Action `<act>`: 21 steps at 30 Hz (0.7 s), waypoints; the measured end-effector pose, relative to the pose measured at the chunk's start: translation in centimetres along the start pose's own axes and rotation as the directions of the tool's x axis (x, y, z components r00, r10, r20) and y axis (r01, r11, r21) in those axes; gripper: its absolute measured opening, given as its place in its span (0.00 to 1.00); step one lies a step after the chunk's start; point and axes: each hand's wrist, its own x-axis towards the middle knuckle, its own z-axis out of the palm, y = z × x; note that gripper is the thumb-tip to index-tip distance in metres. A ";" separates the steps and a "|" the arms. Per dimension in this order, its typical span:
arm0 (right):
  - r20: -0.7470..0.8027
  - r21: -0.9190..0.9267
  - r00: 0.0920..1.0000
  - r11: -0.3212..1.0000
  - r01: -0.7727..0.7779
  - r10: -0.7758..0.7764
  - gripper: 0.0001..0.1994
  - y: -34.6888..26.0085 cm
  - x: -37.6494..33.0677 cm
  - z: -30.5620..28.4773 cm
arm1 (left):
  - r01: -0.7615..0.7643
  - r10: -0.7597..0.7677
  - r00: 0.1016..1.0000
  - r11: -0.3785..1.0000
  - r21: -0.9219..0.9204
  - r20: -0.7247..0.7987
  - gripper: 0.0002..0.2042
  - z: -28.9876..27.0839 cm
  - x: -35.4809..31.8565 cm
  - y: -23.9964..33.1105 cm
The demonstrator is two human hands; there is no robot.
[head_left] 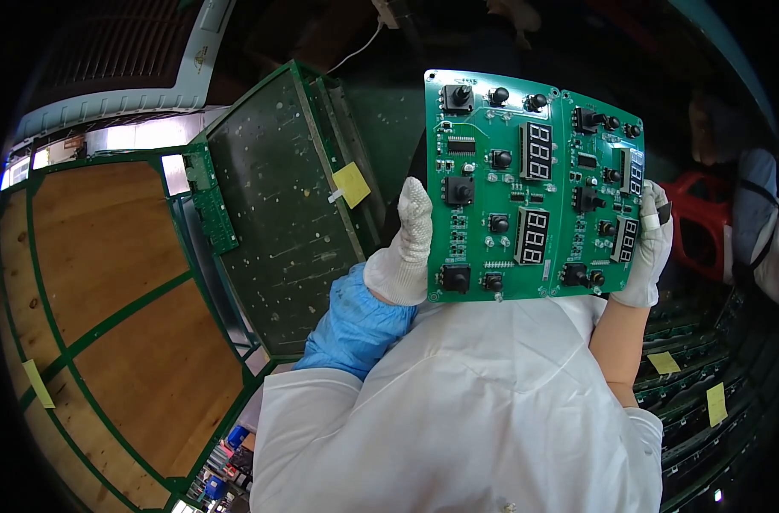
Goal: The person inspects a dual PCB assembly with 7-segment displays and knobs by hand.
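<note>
A large green circuit board (492, 184) is held up in front of my chest, its component side facing up toward me. It carries black knobs or buttons, several digit displays (534, 237) and small chips, and a seam divides it into two panels. At its left edge my left hand (406, 244), in a white knitted glove with a blue sleeve cover, is closed on it with the thumb up. My right hand (652, 256), also in a white glove, grips the right edge. Fingers behind the board are hidden on both sides.
To my left stands a green metal panel (274, 205) with a yellow note (352, 185), beside another green board (211, 198) and a green-framed wooden panel (141, 256). On the right are a red plastic stool or chair (701, 224) and dark slotted racks (693, 410) with yellow notes.
</note>
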 end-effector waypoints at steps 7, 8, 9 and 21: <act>-0.023 0.032 1.000 0.999 -0.008 0.009 0.10 -0.2 -0.4 0.3 | 0.037 -0.038 0.999 0.999 -0.022 -0.037 0.43 0.0 -0.3 0.0; -0.029 0.035 0.999 0.999 -0.016 0.017 0.10 -0.3 -0.4 0.2 | 0.036 -0.037 0.999 0.999 -0.018 -0.029 0.43 0.1 -0.2 0.0; -0.035 0.037 0.999 0.999 -0.024 0.026 0.10 -0.3 -0.5 0.2 | 0.037 -0.038 0.999 0.999 -0.019 -0.028 0.43 0.1 -0.3 -0.1; -0.038 0.006 0.999 0.999 0.035 -0.034 0.11 -1.4 -1.1 0.0 | 0.021 -0.025 0.999 0.994 -0.107 -0.041 0.44 0.1 -0.8 -0.5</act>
